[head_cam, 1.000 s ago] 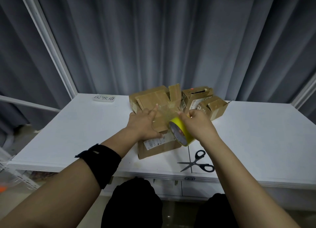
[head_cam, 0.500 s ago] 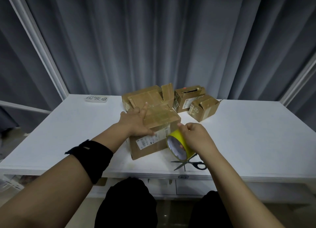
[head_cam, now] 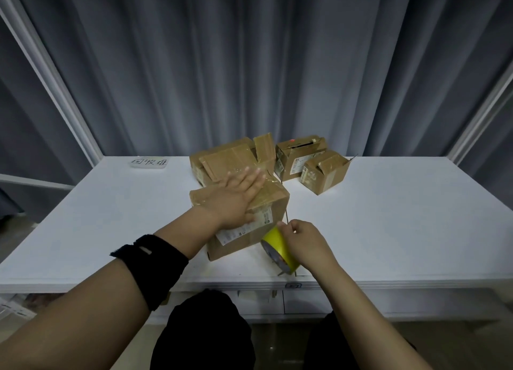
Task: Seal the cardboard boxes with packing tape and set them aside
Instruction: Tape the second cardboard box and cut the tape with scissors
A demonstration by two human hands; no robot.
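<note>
On the near cardboard box (head_cam: pixel 273 202), left hand (head_cam: pixel 236 200) flat, fingers straight; right hand (head_cam: pixel 308 242) fingers around the yellow tape roll (head_cam: pixel 277 245).

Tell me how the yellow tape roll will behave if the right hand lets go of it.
The yellow tape roll is round and held on edge by the right hand, so released it would probably roll or topple on the smooth table. Its wound ring looks stiff, likely keeping its shape.

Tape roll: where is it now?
Head view, right of centre near the front edge of the table: the right hand grips the tape roll beside the box under the left hand.
</note>
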